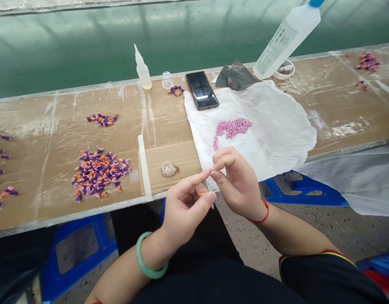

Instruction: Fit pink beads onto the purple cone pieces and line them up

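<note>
A workshop where small parts are put together by hand, it seems: a long worktable [70, 101] has a glossy brown covering. Taking the phone [202, 90] as landmark, a dropper bottle [143, 75] stands left of it; a large labelled bottle [284, 44] stands right. Just below it, a white sheet [270, 118] bears many tiny pink pieces [234, 128]; farther left lie heaped purple-and-orange pieces [99, 172]. Well below are blue plastic stools [101, 232].
</note>
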`<state>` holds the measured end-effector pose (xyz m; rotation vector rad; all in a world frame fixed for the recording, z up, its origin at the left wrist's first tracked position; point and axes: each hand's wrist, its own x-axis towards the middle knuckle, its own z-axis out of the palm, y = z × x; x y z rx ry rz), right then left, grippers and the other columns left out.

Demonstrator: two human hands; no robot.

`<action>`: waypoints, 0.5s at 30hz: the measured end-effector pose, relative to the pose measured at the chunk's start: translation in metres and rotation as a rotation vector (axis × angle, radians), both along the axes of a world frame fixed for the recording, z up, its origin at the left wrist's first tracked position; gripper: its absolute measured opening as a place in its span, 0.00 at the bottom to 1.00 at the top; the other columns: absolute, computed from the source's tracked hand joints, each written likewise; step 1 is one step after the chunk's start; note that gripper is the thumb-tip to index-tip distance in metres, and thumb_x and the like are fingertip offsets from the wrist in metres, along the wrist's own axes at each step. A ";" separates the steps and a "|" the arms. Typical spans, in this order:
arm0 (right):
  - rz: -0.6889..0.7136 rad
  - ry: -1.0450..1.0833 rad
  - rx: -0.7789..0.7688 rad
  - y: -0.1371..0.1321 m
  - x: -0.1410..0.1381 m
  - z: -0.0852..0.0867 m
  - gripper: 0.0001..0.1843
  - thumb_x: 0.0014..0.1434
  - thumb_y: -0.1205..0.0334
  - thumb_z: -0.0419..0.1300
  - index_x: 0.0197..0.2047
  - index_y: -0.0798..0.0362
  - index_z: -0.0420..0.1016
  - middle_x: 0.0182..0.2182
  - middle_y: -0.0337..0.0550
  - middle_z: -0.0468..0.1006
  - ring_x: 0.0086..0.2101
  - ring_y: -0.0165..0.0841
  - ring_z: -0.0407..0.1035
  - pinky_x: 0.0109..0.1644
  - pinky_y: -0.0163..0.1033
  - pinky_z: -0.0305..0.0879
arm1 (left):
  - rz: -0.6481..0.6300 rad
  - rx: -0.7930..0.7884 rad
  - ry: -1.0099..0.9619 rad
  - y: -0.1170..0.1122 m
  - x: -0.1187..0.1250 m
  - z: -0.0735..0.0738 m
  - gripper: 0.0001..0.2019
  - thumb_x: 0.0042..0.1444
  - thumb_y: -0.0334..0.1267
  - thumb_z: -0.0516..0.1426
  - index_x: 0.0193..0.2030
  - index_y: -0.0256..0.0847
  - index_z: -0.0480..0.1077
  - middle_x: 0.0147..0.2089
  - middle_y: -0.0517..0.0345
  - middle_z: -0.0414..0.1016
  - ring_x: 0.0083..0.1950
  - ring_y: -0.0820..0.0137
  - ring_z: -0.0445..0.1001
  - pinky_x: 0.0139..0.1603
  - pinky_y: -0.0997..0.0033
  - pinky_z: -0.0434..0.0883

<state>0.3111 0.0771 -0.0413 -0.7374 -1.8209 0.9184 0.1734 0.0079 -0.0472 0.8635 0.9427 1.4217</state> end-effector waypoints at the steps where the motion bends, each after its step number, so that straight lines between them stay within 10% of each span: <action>1: 0.007 0.006 0.026 0.001 0.000 0.000 0.08 0.66 0.71 0.56 0.40 0.48 0.65 0.34 0.40 0.66 0.38 0.36 0.64 0.44 0.46 0.62 | -0.008 -0.014 -0.019 0.000 -0.001 0.001 0.15 0.58 0.39 0.66 0.52 0.45 0.80 0.24 0.65 0.70 0.23 0.79 0.66 0.26 0.78 0.68; 9: 0.052 -0.095 0.238 0.005 0.008 0.008 0.13 0.65 0.71 0.57 0.42 0.41 0.75 0.48 0.43 0.76 0.50 0.43 0.68 0.51 0.54 0.68 | -0.087 -0.257 -0.137 0.005 -0.009 0.011 0.13 0.50 0.45 0.70 0.37 0.39 0.79 0.23 0.62 0.72 0.22 0.77 0.66 0.21 0.78 0.63; 15: 0.057 0.179 -0.331 -0.016 -0.005 -0.003 0.05 0.66 0.60 0.62 0.36 0.47 0.73 0.50 0.44 0.74 0.50 0.41 0.69 0.52 0.49 0.71 | -0.015 -0.282 -0.075 0.006 -0.009 0.012 0.11 0.49 0.43 0.69 0.33 0.38 0.78 0.22 0.62 0.71 0.21 0.78 0.65 0.21 0.78 0.61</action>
